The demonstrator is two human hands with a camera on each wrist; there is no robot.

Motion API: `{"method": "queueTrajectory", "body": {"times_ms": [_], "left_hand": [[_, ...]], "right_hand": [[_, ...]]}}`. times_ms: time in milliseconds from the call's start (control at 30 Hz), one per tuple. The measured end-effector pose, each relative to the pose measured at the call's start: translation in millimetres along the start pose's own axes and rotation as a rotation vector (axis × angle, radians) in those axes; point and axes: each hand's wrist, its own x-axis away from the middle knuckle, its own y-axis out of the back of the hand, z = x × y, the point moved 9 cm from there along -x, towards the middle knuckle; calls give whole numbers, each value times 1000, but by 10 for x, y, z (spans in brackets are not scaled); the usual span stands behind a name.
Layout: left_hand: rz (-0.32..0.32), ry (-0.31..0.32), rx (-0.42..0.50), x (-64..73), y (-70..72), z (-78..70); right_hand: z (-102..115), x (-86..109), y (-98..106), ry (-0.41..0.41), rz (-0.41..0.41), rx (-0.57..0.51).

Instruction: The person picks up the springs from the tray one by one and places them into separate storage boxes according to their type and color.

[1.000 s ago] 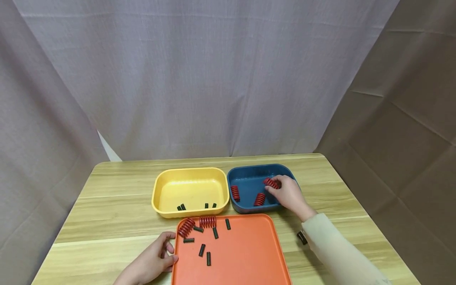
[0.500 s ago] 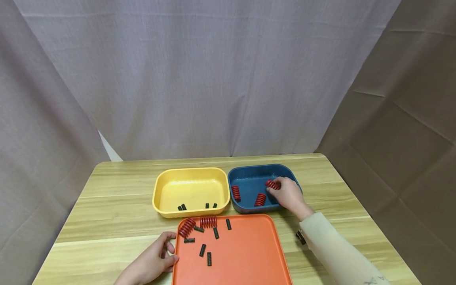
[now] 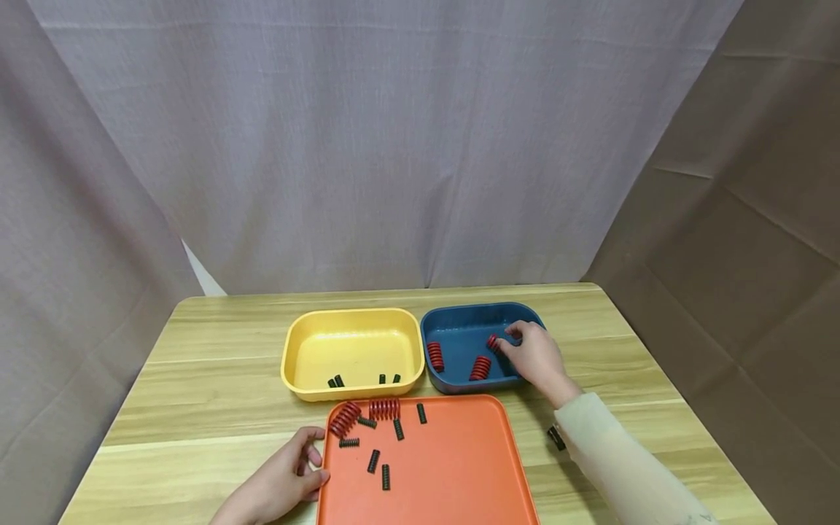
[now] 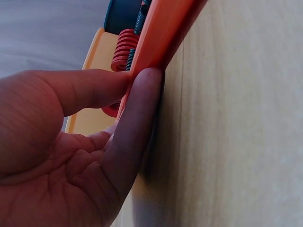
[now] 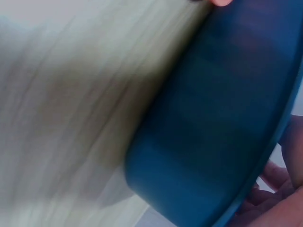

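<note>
My left hand (image 3: 278,474) pinches the left rim of the orange tray (image 3: 459,467) between thumb and fingers; the left wrist view shows this grip close up. On the tray lie two large red springs (image 3: 384,409) and several small dark springs (image 3: 386,477). My right hand (image 3: 537,359) is inside the blue box (image 3: 472,311), thumb and forefinger parted. A red spring (image 3: 493,341) is just beyond the thumb, partly hidden by it. Two more red springs (image 3: 480,368) lie in that box. The right wrist view shows mostly the box's outer wall (image 5: 203,118).
A yellow box (image 3: 351,314) with several small dark springs stands left of the blue one, behind the tray. A small black object (image 3: 555,438) shows beside the right sleeve. The wooden table (image 3: 197,379) ends at a grey curtain (image 3: 328,146).
The right thumb and forefinger have parted and let go of the red spring, which now sits slightly lower and farther left in the blue box. The left hand keeps its grip.
</note>
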Motion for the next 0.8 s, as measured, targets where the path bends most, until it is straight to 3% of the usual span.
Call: {"method": "queueTrajectory", "body": {"times_ms": [333, 800], "left_hand": [[-22, -8, -13, 15, 6, -29], [-15, -10, -9, 19, -8, -30]], "right_hand": [[207, 106, 79, 55, 3, -34], [834, 463, 133, 203, 37, -84]]}}
